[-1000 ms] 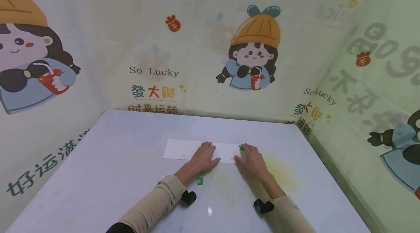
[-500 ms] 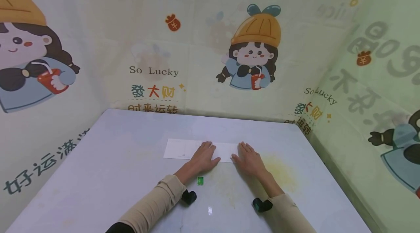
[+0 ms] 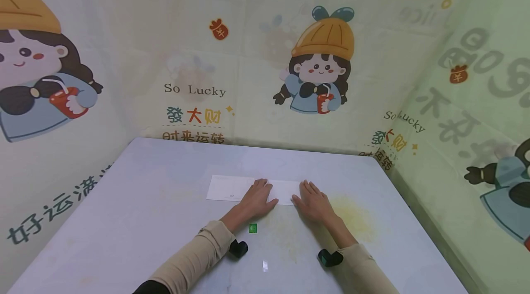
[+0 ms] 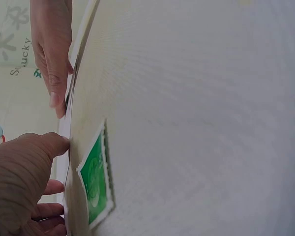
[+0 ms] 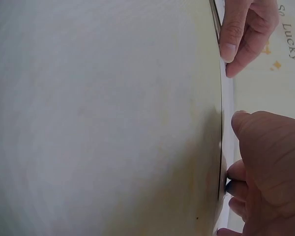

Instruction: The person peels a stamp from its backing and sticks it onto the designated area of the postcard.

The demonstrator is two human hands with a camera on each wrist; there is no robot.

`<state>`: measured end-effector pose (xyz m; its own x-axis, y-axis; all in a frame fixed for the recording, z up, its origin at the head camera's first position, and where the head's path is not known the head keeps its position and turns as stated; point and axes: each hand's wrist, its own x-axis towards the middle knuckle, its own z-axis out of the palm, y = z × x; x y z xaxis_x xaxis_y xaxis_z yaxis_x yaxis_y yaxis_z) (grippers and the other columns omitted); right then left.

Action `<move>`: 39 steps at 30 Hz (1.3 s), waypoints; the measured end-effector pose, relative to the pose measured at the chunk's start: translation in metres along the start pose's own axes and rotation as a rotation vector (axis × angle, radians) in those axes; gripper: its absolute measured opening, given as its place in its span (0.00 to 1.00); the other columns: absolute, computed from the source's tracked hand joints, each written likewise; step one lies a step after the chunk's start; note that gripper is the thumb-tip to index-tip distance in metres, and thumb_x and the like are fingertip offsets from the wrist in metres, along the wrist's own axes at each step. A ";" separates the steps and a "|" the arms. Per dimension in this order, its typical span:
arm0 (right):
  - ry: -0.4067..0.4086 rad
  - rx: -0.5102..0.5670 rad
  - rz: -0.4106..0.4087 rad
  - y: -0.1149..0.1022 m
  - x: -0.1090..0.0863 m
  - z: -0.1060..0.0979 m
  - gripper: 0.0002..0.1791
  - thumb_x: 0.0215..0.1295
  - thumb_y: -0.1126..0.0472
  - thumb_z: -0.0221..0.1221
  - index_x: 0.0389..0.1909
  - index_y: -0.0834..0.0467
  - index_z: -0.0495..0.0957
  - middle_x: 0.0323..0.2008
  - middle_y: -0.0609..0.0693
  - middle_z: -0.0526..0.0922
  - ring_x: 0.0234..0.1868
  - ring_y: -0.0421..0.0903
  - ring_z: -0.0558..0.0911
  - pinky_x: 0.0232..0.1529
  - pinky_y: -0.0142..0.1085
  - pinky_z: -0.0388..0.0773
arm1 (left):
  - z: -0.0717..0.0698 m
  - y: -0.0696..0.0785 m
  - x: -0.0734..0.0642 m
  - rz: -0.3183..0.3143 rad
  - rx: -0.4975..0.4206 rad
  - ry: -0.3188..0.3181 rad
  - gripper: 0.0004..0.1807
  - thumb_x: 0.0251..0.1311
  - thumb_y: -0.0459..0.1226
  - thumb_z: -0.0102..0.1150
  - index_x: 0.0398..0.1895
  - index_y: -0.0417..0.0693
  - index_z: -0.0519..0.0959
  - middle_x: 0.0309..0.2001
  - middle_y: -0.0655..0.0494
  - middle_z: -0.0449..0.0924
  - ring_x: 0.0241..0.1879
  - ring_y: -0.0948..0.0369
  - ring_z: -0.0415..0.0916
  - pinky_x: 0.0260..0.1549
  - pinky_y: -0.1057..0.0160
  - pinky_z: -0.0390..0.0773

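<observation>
White envelope-like paper lies flat on the table, with a left part (image 3: 225, 188) and a right part (image 3: 283, 193) showing either side of my left hand (image 3: 256, 199). This hand rests on the paper, fingers extended and thumb at its near edge. My right hand (image 3: 313, 201) presses with extended fingers on the right end of the paper, covering its corner and the stamp there. A green postage stamp (image 3: 253, 228) with a perforated white border lies on the table nearer me, below the left hand; the left wrist view shows this stamp (image 4: 95, 182) slightly curled.
The white table (image 3: 165, 229) has a yellowish stain (image 3: 354, 218) to the right of the right hand. Printed cloth (image 3: 256, 77) hangs around the table's far and side edges. Black wrist devices, such as the left one (image 3: 238, 249), sit near the sleeves' ends.
My right hand has shifted slightly left over the green stamp at the paper's right end, which showed a second ago and is now hidden. The left hand and the loose stamp have not moved.
</observation>
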<state>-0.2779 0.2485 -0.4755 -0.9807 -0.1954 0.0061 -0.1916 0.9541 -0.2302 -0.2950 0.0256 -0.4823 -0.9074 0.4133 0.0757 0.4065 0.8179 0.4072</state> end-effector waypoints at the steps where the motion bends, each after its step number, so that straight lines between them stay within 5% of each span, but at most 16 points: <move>1: -0.003 -0.004 -0.002 0.000 0.000 0.000 0.39 0.79 0.45 0.50 0.76 0.70 0.58 0.77 0.67 0.57 0.79 0.64 0.55 0.72 0.65 0.56 | 0.000 0.000 0.000 -0.001 -0.001 0.000 0.33 0.71 0.51 0.58 0.70 0.38 0.71 0.72 0.41 0.67 0.74 0.48 0.61 0.72 0.50 0.64; 39: -0.018 0.043 0.014 -0.002 -0.006 -0.003 0.39 0.80 0.46 0.48 0.76 0.72 0.55 0.78 0.69 0.54 0.79 0.65 0.52 0.74 0.66 0.50 | -0.002 0.003 -0.002 0.007 0.022 -0.015 0.33 0.72 0.51 0.57 0.70 0.37 0.71 0.73 0.40 0.66 0.74 0.47 0.61 0.72 0.49 0.63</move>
<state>-0.2713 0.2484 -0.4724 -0.9823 -0.1867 -0.0145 -0.1758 0.9461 -0.2720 -0.2926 0.0261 -0.4792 -0.9029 0.4249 0.0650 0.4153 0.8233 0.3869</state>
